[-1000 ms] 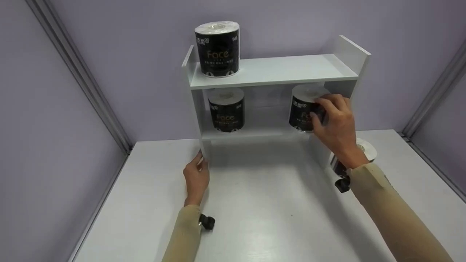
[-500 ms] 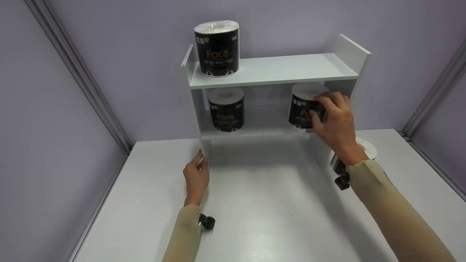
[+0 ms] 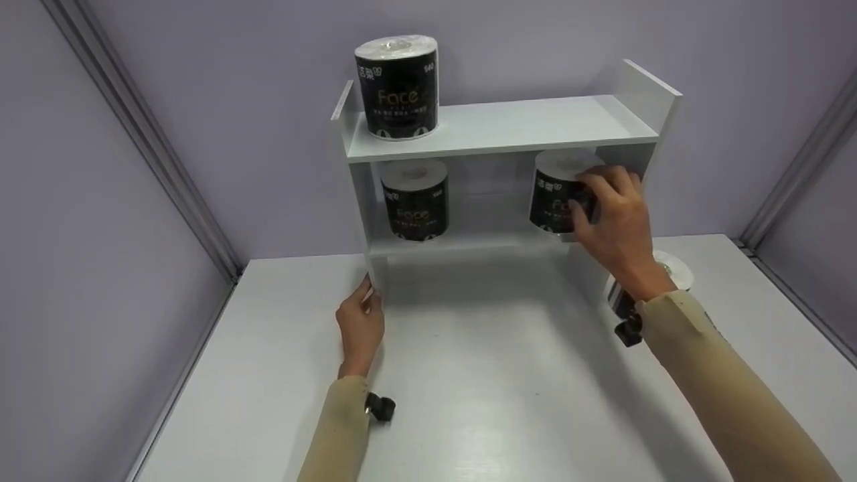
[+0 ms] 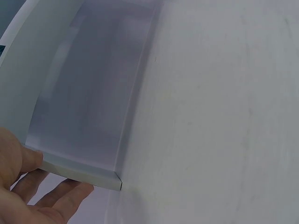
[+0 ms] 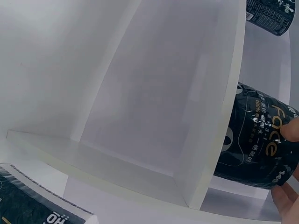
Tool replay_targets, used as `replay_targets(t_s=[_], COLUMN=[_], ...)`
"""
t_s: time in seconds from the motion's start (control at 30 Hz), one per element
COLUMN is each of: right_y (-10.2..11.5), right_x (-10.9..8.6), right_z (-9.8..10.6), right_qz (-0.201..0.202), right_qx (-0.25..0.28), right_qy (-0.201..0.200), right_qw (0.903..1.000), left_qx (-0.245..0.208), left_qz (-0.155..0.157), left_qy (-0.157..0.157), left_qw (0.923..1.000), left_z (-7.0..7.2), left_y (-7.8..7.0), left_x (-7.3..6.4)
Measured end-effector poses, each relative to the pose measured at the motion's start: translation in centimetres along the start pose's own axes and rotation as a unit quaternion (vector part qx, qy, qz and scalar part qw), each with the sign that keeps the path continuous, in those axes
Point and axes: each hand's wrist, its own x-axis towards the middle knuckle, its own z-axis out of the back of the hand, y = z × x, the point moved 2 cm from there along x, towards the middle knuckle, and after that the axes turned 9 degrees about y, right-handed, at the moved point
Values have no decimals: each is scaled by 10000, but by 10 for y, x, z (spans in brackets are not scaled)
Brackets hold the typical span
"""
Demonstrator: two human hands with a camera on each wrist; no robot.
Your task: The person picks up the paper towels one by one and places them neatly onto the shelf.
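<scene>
In the head view my right hand (image 3: 619, 227) grips a wrapped toilet paper roll (image 3: 550, 201) with a black "Face" label, thumb on its front and fingers over its right side. That roll stands upright at the right end of the middle shelf, its lower edge close to the shelf's front edge in the right wrist view. My left hand (image 3: 360, 328) pinches the lower left side panel (image 4: 74, 173) of the white shelf unit (image 3: 522, 127) between thumb and fingers. A second roll (image 3: 418, 211) stands at the left of the middle shelf. Another roll (image 3: 400, 94) stands on the top shelf's left end.
One more roll (image 3: 675, 271) stands on the white table (image 3: 469, 402) right of the shelf unit, partly hidden behind my right wrist. A lilac wall (image 3: 268, 134) rises close behind the unit. Metal corner posts (image 3: 144, 127) stand at both sides.
My right hand and the roll it grips have shifted slightly up and back on the middle shelf. My left hand keeps its pinch on the side panel.
</scene>
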Motion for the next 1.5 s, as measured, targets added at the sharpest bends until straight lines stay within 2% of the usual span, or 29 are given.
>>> replay_targets(t_s=[0.2,0.5,0.9,1.17,1.5], right_y=[1,3,4,5,5], right_x=[-2,-6,-12,-16,-24], right_z=[3,6,8,10,13], right_qz=[138,109,72,48,56], right_qx=[-3,-40,-27,-127,-129], right_qy=[58,104,173,244,217], right_qw=[9999,9999,9998,9996,9997], left_qx=[-9,-59,-63,-48,-73], left_qz=[59,-177,0,21,-54], left_qy=[3,-5,36,74,15], left_qw=[10000,9998,10000,10000,10000], left_z=[0,0,-1,-1,-1], left_y=[-1,-1,0,-1,0], left_x=[1,4,2,-2,-1])
